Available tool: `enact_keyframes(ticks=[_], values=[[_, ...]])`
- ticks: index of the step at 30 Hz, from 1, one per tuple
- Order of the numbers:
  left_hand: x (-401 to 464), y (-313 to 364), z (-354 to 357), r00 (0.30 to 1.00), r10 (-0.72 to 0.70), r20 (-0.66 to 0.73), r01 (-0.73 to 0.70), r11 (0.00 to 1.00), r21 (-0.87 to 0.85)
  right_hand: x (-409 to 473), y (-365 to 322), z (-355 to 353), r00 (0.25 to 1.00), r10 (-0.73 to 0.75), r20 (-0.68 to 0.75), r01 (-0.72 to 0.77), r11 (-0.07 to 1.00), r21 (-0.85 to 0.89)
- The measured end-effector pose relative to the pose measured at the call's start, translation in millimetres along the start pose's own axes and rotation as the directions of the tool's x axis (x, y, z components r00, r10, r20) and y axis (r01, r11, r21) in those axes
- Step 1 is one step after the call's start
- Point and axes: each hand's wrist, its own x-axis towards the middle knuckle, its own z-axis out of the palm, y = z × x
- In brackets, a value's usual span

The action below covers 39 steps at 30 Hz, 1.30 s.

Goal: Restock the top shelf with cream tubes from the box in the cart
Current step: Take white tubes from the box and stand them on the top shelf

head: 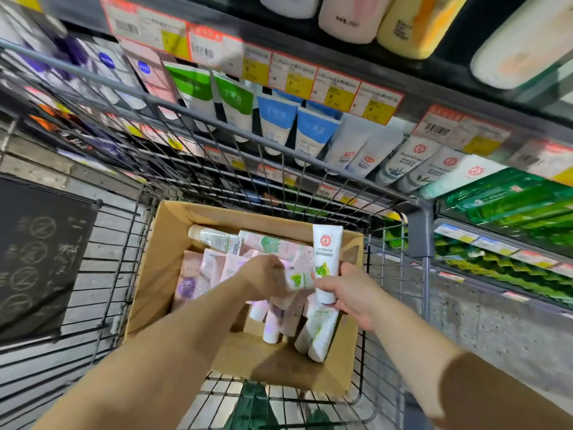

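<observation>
Your right hand [347, 293] grips a white tube [326, 262] upright over the box [161, 274] in the cart [418, 231]. Your left hand [263, 279], blurred, curls round another tube [299, 274] in the box. More tubes [214, 268] lie loose inside.

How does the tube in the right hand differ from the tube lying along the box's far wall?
The held tube stands upright, cap down; the far tube lies flat on its side. The held tube is gripped by the right hand above the box; the far tube rests inside, untouched. The held tube shows a red round logo; none shows on the far tube. Both are whitish.
</observation>
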Motion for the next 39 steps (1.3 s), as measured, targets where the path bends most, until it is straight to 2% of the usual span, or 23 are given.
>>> enact_keyframes(ticks=[2, 4, 7, 10, 12, 15, 17, 20, 26, 29, 33, 36, 39], values=[[-24, -11, -20, 0.997, 0.013, 0.073, -0.002, 0.988, -0.153, -12, -7, 3, 1.0, -0.011, 0.016, 0.012, 1.0, -0.017], [-47, -16, -43, 0.993, 0.067, 0.092, -0.048, 0.978, -0.201, -25, -14, 5, 0.999, -0.041, 0.023, 0.043, 0.997, -0.058], [-77, -8, -75, 0.985, 0.148, 0.09, -0.107, 0.928, -0.358, -53, -29, 12, 0.993, -0.023, 0.116, 0.031, 0.997, -0.067], [-103, 11, -101, 0.986, 0.163, 0.022, -0.123, 0.819, -0.561, -87, -43, 19, 0.966, 0.019, 0.258, -0.057, 0.988, 0.142], [-117, 25, -110, 0.989, 0.149, -0.021, -0.125, 0.738, -0.663, -105, -50, 18, 0.948, -0.035, 0.317, -0.061, 0.956, 0.287], [-139, 52, -117, 0.989, 0.12, -0.086, -0.14, 0.583, -0.8, -133, -60, 15, 0.95, -0.122, 0.288, 0.002, 0.924, 0.382], [-157, 76, -112, 0.986, 0.153, -0.062, -0.136, 0.537, -0.832, -147, -65, 9, 0.943, -0.196, 0.268, 0.061, 0.895, 0.442], [-180, 112, -97, 0.972, 0.235, -0.013, -0.146, 0.554, -0.819, -168, -68, -8, 0.945, -0.274, 0.18, 0.145, 0.841, 0.522], [-214, 204, -70, 0.957, 0.261, -0.128, -0.266, 0.606, -0.75, -221, -46, -85, 0.919, -0.394, 0.026, 0.32, 0.781, 0.536], [-231, 267, -43, 0.925, 0.35, -0.151, -0.347, 0.608, -0.714, -264, -15, -149, 0.89, -0.447, -0.094, 0.425, 0.736, 0.527], [-267, 378, 35, 0.854, 0.495, -0.158, -0.463, 0.587, -0.664, -334, 56, -260, 0.814, -0.532, -0.231, 0.571, 0.663, 0.484], [-297, 466, 107, 0.792, 0.605, -0.085, -0.522, 0.597, -0.609, -388, 119, -343, 0.73, -0.568, -0.38, 0.683, 0.627, 0.375], [-324, 548, 173, 0.715, 0.699, 0.018, -0.571, 0.599, -0.561, -446, 175, -418, 0.654, -0.541, -0.528, 0.74, 0.601, 0.3]])
